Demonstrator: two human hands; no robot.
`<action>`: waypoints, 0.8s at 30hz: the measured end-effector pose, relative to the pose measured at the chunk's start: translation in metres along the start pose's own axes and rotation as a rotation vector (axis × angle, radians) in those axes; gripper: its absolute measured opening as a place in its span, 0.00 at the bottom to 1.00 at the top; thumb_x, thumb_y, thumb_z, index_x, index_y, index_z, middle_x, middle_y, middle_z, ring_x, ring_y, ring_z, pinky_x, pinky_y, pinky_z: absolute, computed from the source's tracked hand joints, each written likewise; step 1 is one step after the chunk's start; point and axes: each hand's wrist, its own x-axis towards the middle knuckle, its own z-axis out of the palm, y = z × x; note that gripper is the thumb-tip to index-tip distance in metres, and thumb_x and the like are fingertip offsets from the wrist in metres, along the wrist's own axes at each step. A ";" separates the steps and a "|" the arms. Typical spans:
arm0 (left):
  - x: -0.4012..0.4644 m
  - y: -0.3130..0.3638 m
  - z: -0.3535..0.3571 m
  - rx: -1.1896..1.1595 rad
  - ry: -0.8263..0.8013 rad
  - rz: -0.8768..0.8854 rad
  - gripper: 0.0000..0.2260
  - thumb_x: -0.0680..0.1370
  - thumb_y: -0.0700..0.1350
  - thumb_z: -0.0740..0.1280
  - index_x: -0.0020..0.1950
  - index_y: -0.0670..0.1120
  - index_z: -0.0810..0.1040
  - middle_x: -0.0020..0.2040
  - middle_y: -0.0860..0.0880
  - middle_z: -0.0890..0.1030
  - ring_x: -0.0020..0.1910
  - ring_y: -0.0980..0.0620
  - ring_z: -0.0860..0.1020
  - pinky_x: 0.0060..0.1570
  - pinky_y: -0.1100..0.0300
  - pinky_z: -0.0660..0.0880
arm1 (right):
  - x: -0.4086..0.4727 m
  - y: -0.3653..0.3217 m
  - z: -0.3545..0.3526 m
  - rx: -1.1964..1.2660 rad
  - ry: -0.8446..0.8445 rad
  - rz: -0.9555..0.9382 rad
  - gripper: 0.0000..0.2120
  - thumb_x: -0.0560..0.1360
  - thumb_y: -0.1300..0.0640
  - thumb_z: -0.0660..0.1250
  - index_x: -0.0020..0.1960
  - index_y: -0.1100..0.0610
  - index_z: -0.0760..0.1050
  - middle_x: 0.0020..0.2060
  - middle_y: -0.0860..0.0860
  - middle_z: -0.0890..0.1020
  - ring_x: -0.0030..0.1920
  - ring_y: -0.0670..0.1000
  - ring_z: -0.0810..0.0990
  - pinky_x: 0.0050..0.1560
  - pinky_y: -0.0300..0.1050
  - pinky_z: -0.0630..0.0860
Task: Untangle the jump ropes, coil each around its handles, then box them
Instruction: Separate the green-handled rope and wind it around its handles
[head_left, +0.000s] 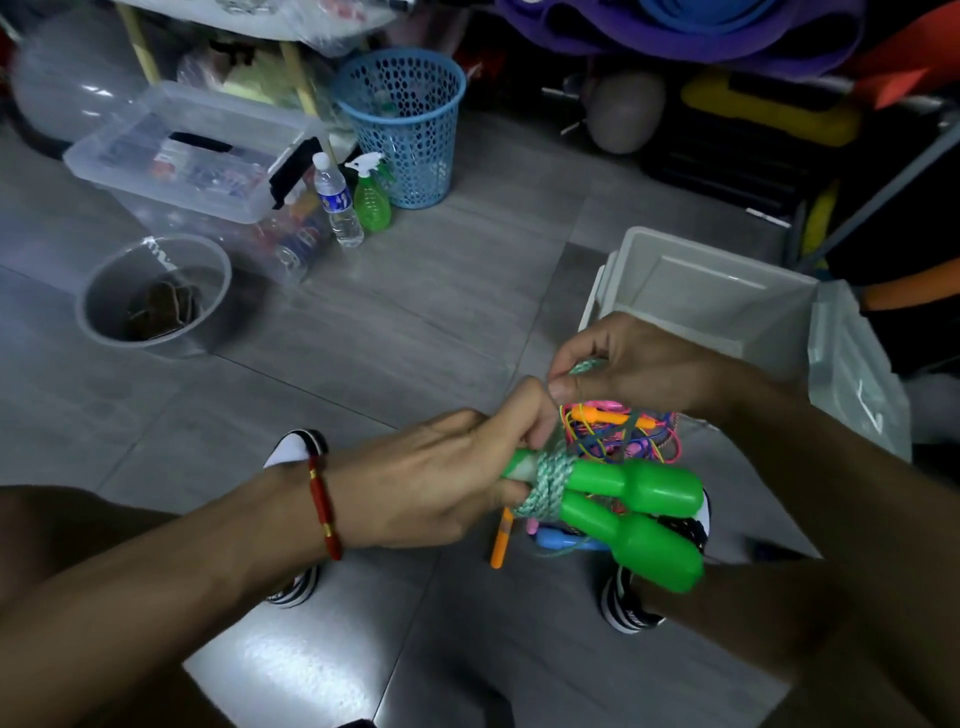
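- Head view: our left hand (431, 483) grips the narrow ends of two green handles (644, 512), which lie side by side with the rope (545, 480) coiled around them.
- Our right hand (639, 364), just above the left, pinches the rope's free end between thumb and fingers.
- Below both hands, a tangle of ropes (618, 431) lies on the floor (405, 322).
- Beyond the right hand stands the open white box (711, 291).

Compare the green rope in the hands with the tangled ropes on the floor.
The green rope is wound tightly around its two thick green handles; the tangled ropes lie in a loose, knotted heap. The green rope is held up by both hands; the tangle rests on the floor. Both remain outside the white box.
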 end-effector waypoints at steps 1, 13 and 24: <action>-0.002 0.001 -0.004 -0.047 0.034 0.015 0.18 0.80 0.41 0.66 0.54 0.56 0.57 0.38 0.52 0.70 0.35 0.57 0.71 0.36 0.65 0.68 | -0.003 0.008 0.003 0.030 -0.058 0.015 0.04 0.77 0.58 0.72 0.44 0.55 0.84 0.34 0.43 0.83 0.37 0.37 0.78 0.44 0.32 0.73; 0.009 -0.063 -0.026 -0.769 0.597 -0.275 0.12 0.80 0.32 0.65 0.64 0.35 0.73 0.44 0.43 0.80 0.32 0.60 0.77 0.31 0.68 0.71 | -0.004 -0.014 0.055 0.093 0.138 -0.053 0.20 0.76 0.33 0.63 0.55 0.48 0.77 0.47 0.47 0.84 0.50 0.48 0.82 0.56 0.47 0.77; 0.021 -0.086 0.000 -0.355 0.559 -0.273 0.16 0.75 0.41 0.64 0.62 0.51 0.74 0.43 0.55 0.79 0.34 0.63 0.74 0.39 0.63 0.73 | 0.000 -0.036 0.086 0.285 0.429 0.250 0.19 0.83 0.51 0.59 0.37 0.53 0.79 0.28 0.45 0.80 0.28 0.42 0.73 0.38 0.42 0.69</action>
